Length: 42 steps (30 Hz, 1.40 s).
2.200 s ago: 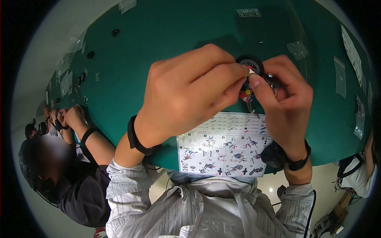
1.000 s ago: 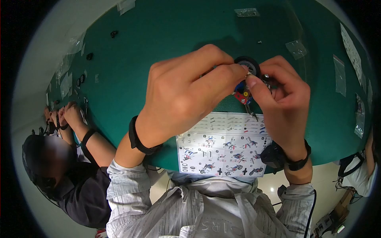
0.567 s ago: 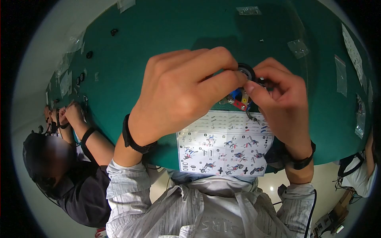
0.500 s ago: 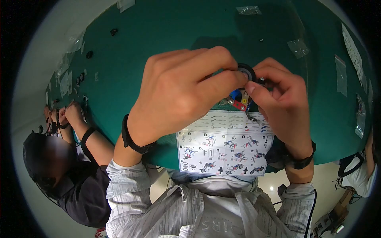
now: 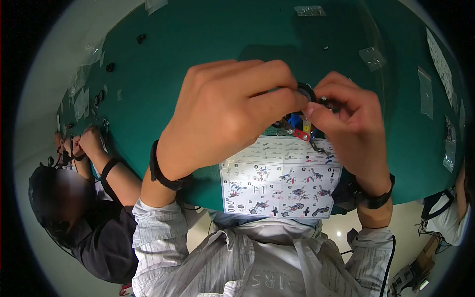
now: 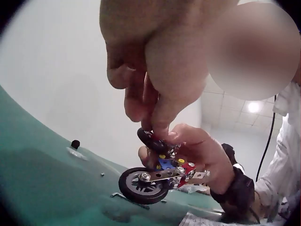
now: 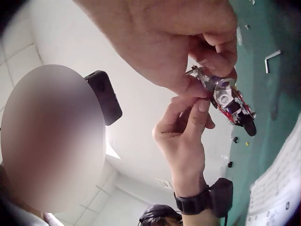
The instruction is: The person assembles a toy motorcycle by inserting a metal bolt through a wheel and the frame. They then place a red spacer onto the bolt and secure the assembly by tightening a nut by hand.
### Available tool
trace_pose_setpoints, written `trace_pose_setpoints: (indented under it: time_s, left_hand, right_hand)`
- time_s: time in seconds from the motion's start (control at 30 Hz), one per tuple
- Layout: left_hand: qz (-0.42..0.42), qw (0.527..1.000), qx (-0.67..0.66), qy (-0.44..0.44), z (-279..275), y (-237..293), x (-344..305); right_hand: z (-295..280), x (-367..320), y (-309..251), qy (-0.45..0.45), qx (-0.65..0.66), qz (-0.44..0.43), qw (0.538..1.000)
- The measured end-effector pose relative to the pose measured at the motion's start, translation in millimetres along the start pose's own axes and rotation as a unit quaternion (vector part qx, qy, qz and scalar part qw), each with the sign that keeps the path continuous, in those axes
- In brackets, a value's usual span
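Note:
Between my hands is a small metal model motorcycle (image 6: 167, 175) with black-tyred wheels and red, blue and yellow parts, held above the green table. In the left wrist view, one wheel (image 6: 143, 186) faces the camera, and the other wheel (image 6: 149, 140) is up at my left fingertips. My left hand (image 5: 225, 111) pinches the model beside that upper wheel, hiding part of it in the head view. With thumb and curled fingers, my right hand (image 5: 351, 116) grips the model from the other side. The thumbs of both hands come close together there.
A printed instruction sheet (image 5: 277, 190) lies at the table's near edge, below the model. Plastic bags (image 5: 372, 58) and a small screw (image 5: 325, 48) lie farther off. A hex key (image 7: 272, 61) rests on the table. Another person (image 5: 94, 222) works at the left.
Both hands have brought the model slightly toward me and to the left. It has turned so that more of its blue and red parts show below the fingers. Both hands keep their hold.

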State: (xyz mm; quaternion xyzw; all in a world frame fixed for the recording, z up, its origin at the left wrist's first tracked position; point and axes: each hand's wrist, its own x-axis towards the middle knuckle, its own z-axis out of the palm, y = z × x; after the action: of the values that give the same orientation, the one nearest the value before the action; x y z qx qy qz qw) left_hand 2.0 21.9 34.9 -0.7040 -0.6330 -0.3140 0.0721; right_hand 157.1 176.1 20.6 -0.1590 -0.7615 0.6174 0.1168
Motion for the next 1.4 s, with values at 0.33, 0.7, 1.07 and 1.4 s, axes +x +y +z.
trace_pose_setpoints:
  time_s: [0.33, 0.7, 1.07, 1.4]
  left_hand:
    - [-0.085, 0.994, -0.053, -0.036, -10.4, 5.0, 2.5]
    - [-0.058, 0.994, -0.081, -0.042, -9.4, 4.6, 4.1]
    - [-0.067, 0.997, -0.043, -0.006, -0.5, 9.7, 7.3]
    - [-0.048, 0.999, -0.015, 0.007, -7.2, 6.8, 3.2]
  right_hand:
    - [-0.4, -1.6, -3.8, -0.014, 0.051, 0.036, 0.998]
    - [-0.5, -0.6, -4.1, -0.014, 0.047, 0.034, 0.998]
    - [-1.7, -0.8, -4.9, -0.014, 0.053, 0.038, 0.998]
    - [-1.2, -1.6, -4.7, -0.02, 0.055, 0.038, 0.998]
